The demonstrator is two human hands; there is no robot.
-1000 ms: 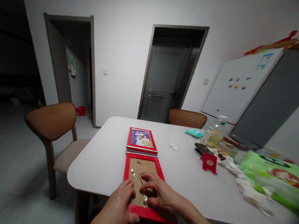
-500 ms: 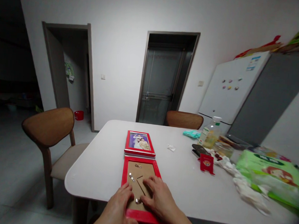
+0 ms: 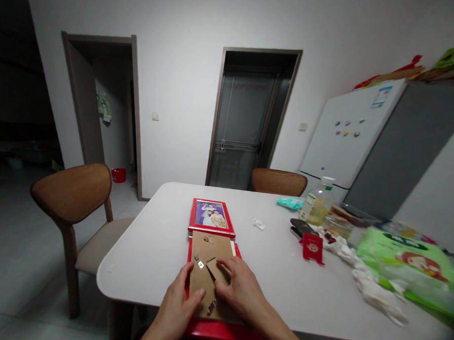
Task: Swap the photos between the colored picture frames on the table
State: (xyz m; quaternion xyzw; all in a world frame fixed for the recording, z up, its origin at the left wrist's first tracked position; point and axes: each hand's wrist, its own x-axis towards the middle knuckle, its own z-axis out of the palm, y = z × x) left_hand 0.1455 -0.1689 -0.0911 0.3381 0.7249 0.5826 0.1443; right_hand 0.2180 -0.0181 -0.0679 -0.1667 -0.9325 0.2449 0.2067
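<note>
A brown backing board (image 3: 219, 245) with metal clips is raised out of the red picture frame (image 3: 213, 329) at the table's near edge. My left hand (image 3: 176, 302) grips the board's left edge, thumb on its face and fingers along the side. With my right hand (image 3: 245, 290) I pinch the cut-out stand flap (image 3: 221, 275) in the board, which sits slightly lifted. Just beyond the board lies another red frame (image 3: 229, 220), face up, showing a photo of people on a purple ground. What lies under the board is mostly hidden.
On the white table (image 3: 147, 247) are a crumpled tissue (image 3: 258, 224), a red card (image 3: 312, 248), a black phone-like object (image 3: 302, 227), a bottle (image 3: 317, 202) and a green tissue pack (image 3: 408, 266). Wooden chairs stand at left (image 3: 76, 190) and behind (image 3: 278, 181).
The backing board has come up out of the frame and shifted slightly away from me, covering the frame's far rim. My left thumb has moved onto the board.
</note>
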